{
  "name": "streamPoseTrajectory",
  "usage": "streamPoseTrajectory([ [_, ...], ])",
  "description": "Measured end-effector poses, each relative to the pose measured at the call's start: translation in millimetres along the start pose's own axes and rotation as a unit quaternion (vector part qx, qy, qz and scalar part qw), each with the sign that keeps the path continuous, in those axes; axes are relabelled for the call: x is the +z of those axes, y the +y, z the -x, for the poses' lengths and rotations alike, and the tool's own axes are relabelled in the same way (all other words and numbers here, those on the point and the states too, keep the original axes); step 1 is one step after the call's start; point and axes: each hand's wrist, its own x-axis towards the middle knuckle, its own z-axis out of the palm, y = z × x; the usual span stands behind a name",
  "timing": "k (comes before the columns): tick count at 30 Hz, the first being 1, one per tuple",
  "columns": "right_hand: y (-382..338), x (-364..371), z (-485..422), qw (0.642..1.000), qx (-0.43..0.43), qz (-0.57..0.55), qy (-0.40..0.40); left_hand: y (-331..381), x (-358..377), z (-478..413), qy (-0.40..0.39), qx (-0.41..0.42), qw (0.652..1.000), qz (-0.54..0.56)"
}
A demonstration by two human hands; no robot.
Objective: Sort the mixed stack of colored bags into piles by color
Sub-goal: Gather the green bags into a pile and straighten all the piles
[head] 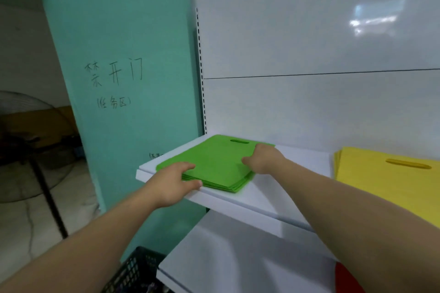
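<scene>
A flat pile of green bags (pixel 214 162) with a cut-out handle lies at the left end of the upper white shelf (pixel 257 207). My left hand (pixel 173 181) grips the pile's near left corner, fingers on top and thumb along the front edge. My right hand (pixel 264 159) presses on the pile's right edge, fingers curled over it. A pile of yellow bags (pixel 385 173) lies on the same shelf at the right, partly behind my right forearm. A red bag (pixel 345 278) peeks out on the lower shelf at the bottom right.
The shelf's white back panel (pixel 309 102) rises behind the piles. A teal door (pixel 123 78) with handwritten characters stands to the left. A black plastic basket (pixel 135 273) sits below the shelf. A standing fan (pixel 28 150) is at the far left.
</scene>
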Motion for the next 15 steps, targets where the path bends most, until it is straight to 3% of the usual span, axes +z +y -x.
streamPoseTrajectory([
  [9, -7, 28, -69, 0.995, 0.068, 0.075, 0.024, -68, -4, -112, -0.03, 0.009, 0.999, -0.03],
  [15, -13, 26, -73, 0.984, 0.128, 0.119, 0.017, -101, -2, -164, -0.134, 0.091, 0.987, -0.001],
])
